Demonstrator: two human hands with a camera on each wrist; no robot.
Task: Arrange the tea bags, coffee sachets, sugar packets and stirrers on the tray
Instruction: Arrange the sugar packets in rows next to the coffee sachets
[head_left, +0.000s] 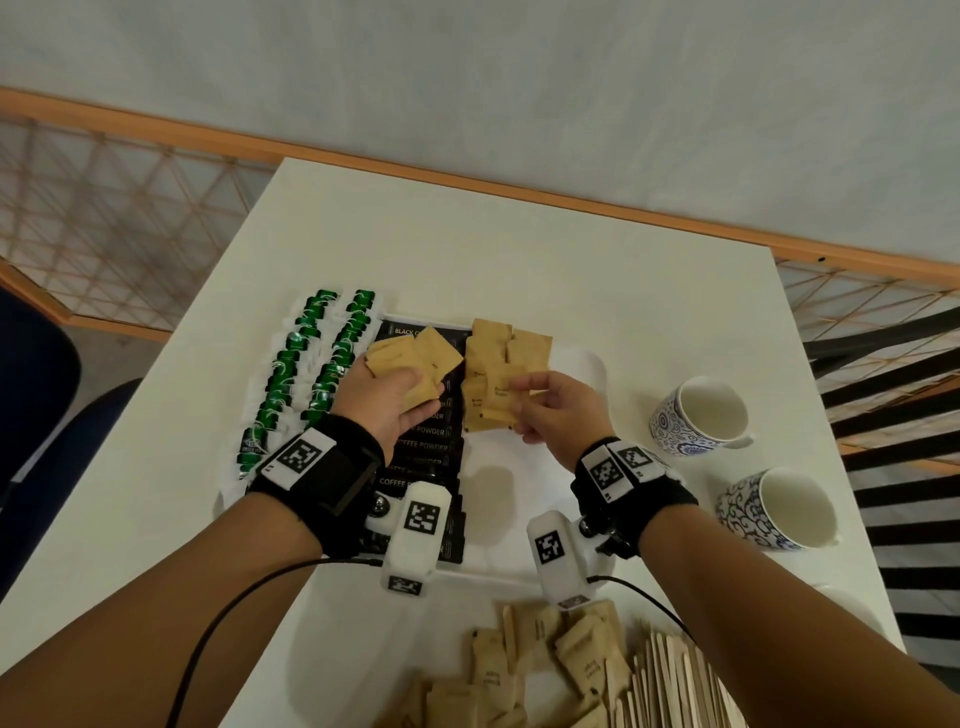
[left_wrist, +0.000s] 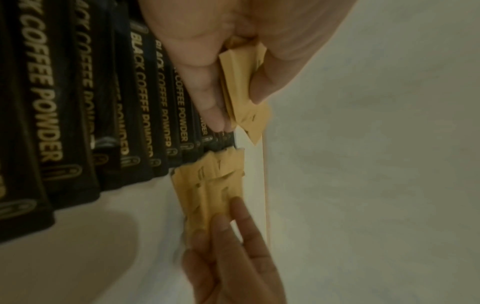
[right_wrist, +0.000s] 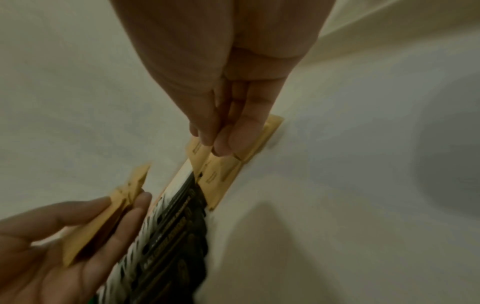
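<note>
A white tray holds two columns of green tea bags, a row of black coffee sachets and, at its far middle, overlapping brown sugar packets. My left hand hovers over the coffee row and grips a fan of several sugar packets. My right hand pinches the nearest sugar packet of the tray's group, low over the tray.
Near the table's front edge lie a loose heap of sugar packets and a bundle of wooden stirrers. Two blue-patterned cups stand right of the tray. A wooden rail runs behind the table.
</note>
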